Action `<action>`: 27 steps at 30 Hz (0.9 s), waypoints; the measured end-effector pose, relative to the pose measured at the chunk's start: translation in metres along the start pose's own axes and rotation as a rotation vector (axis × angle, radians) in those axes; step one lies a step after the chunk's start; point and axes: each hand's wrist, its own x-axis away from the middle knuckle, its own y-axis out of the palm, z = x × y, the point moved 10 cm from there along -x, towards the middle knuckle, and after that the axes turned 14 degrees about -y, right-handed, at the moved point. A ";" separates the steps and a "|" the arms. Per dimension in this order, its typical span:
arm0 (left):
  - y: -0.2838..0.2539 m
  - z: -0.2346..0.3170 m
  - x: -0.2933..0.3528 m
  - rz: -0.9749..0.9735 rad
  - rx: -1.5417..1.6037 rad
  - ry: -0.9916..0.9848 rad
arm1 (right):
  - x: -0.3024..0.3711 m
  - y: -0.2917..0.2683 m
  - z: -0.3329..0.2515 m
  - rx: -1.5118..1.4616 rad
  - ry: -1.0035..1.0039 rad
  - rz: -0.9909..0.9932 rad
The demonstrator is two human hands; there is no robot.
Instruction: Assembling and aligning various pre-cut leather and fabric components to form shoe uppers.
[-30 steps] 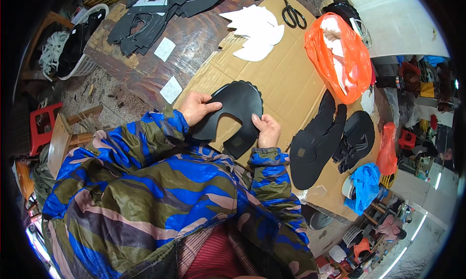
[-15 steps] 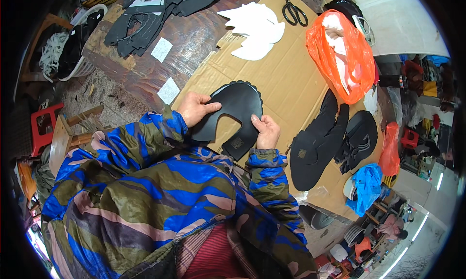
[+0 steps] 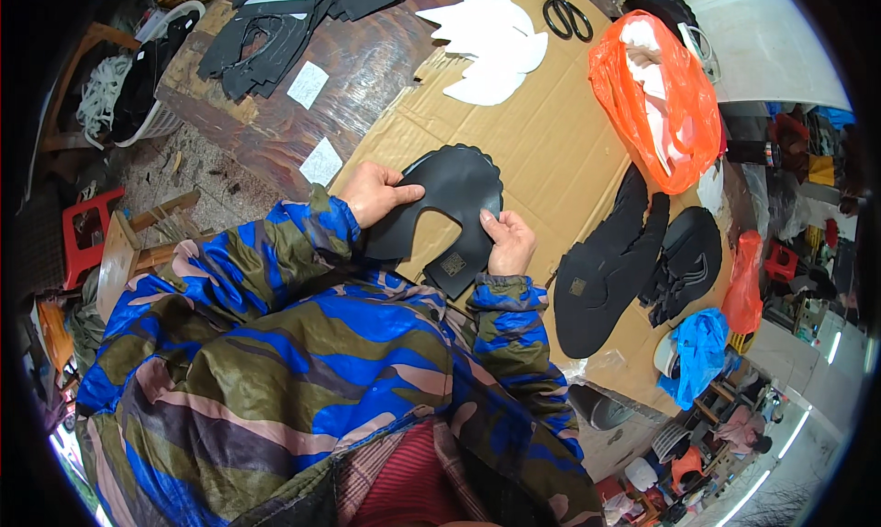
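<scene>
A black U-shaped shoe upper piece [image 3: 456,180] with a scalloped outer edge lies over the cardboard sheet [image 3: 560,133], its open end toward me. My left hand [image 3: 376,195] is closed on its left side, thumb on top and fingers beneath. On the opposite side, my right hand [image 3: 509,243] pinches the edge with the thumb above; its other fingers are partly hidden. A small printed patch shows on the piece's right leg. To the right of my right hand lies a stack of black upper pieces [image 3: 601,293], beside another black pile [image 3: 688,259].
White jagged-edged pieces [image 3: 491,50] and black scissors [image 3: 566,18] lie at the far side. An orange-red plastic bag [image 3: 656,105] with white contents stands at right, a blue bag [image 3: 702,357] nearer. More black cut pieces [image 3: 266,45] and two paper slips [image 3: 308,85] are on the wooden table.
The whole view has shifted slightly, so the table's things sit a little further right and up. Both hands keep the same hold on the black upper piece.
</scene>
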 end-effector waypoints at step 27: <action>-0.022 -0.007 0.018 -0.031 -0.211 -0.075 | -0.010 -0.005 -0.008 0.211 -0.153 0.005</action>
